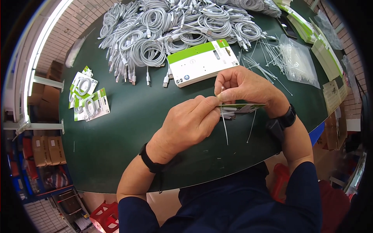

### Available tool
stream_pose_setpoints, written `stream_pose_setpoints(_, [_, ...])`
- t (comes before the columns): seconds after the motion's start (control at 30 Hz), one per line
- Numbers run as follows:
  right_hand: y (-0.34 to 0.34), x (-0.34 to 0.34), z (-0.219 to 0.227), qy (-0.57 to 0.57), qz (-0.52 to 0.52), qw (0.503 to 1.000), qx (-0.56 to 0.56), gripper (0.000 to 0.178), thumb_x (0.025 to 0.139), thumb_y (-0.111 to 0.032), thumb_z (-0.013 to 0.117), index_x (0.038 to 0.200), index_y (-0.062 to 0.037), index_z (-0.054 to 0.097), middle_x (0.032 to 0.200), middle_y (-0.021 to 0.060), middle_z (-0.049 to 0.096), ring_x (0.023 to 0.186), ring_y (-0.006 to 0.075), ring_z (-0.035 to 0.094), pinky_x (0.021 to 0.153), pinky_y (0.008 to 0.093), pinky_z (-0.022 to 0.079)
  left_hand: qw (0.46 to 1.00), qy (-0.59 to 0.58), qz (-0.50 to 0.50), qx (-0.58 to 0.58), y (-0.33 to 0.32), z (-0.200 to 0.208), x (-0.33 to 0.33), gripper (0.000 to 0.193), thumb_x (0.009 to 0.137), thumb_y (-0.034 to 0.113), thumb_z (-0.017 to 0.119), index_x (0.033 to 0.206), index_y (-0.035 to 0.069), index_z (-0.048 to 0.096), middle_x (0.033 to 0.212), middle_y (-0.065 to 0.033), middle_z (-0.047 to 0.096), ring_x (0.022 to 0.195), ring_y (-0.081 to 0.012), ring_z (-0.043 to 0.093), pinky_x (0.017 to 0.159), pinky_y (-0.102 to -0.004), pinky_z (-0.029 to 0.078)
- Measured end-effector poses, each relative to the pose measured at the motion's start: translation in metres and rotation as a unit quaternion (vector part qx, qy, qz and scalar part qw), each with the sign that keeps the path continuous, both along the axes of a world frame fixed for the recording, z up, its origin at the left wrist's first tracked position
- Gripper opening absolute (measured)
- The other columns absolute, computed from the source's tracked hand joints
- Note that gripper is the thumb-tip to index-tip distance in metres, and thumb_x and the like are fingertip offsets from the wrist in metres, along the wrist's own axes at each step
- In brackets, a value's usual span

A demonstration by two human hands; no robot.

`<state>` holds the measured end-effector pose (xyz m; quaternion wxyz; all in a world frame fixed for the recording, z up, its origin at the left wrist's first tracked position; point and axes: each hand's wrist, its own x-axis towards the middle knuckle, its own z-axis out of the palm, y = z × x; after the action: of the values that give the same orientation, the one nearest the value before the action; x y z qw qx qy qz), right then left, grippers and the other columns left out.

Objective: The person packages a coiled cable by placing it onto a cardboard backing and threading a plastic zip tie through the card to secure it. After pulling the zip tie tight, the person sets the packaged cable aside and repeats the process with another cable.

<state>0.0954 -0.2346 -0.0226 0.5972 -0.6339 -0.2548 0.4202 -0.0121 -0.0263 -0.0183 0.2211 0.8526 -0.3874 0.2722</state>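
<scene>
Backing card [248, 108] is edge-on above the tabletop [105, 155], its left end clamped in my left grip [190, 119], a grey cable [227, 113] just below it. My right grip [245, 86] pinches 1 white cable tie [225, 132]. Beyond lie a card stack [198, 66], then heaped cable coils [155, 23]; carded cables [101, 103] sit well left.

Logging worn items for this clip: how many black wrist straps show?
2: one strap on the wrist of the left hand, another on that of the right hand; both wrists show.
</scene>
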Motion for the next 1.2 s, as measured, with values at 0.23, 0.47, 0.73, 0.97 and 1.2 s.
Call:
stream_pose_setpoints(0.23, [-0.001,-0.003,-0.002,0.035,0.013,0.999,0.013,0.021,0.088,-0.012,0.078,0.102,-0.0004,0.069,0.086,-0.0003,0.068,0.073,0.0045,0.061,0.066,0.0191,0.05,0.999,-0.017,-0.022,-0.022,-0.002,-0.006,0.004,0.019,0.069,-0.004,0.074,0.085,0.0,0.065,0.096,-0.0086,0.067,0.067,-0.0195,0.064,0.055,-0.0305,0.052])
stream_pose_setpoints(0.47, [0.002,-0.005,-0.003,0.013,0.033,0.999,0.004,0.019,0.089,-0.013,0.076,0.102,-0.0002,0.069,0.086,-0.0005,0.068,0.074,0.0039,0.06,0.066,0.0188,0.049,0.999,-0.01,-0.007,-0.031,-0.003,-0.007,0.0,0.018,0.067,-0.003,0.074,0.08,0.003,0.063,0.092,-0.0056,0.068,0.068,-0.0187,0.065,0.055,-0.0299,0.052])
stream_pose_setpoints(0.73, [0.001,-0.004,0.006,-0.029,0.022,0.998,-0.05,0.012,0.092,-0.008,0.069,0.101,0.0001,0.069,0.087,0.0001,0.069,0.074,0.0053,0.062,0.067,0.0193,0.049,0.993,0.074,0.024,-0.089,-0.002,-0.006,-0.001,0.022,0.064,-0.005,0.073,0.081,0.005,0.062,0.089,-0.0056,0.069,0.071,-0.0214,0.067,0.059,-0.032,0.054])
stream_pose_setpoints(0.97, [-0.017,0.009,0.023,-0.083,-0.183,0.979,0.006,0.008,0.089,0.0,0.067,0.097,0.0004,0.068,0.096,0.0051,0.07,0.083,0.0093,0.065,0.07,0.0227,0.052,0.942,0.274,0.101,-0.167,0.005,-0.004,-0.001,0.02,0.066,-0.006,0.07,0.084,0.0,0.062,0.089,-0.0091,0.07,0.073,-0.0242,0.068,0.068,-0.0315,0.055])
stream_pose_setpoints(1.2, [-0.003,-0.017,0.03,-0.488,0.004,0.872,-0.017,0.028,0.074,0.007,0.075,0.099,-0.0032,0.068,0.104,0.0076,0.069,0.098,0.0213,0.065,0.084,0.0315,0.053,0.884,0.383,0.131,-0.235,0.012,-0.003,0.005,0.014,0.071,-0.004,0.069,0.085,-0.003,0.065,0.085,-0.0088,0.072,0.079,-0.0142,0.067,0.075,-0.0286,0.054])
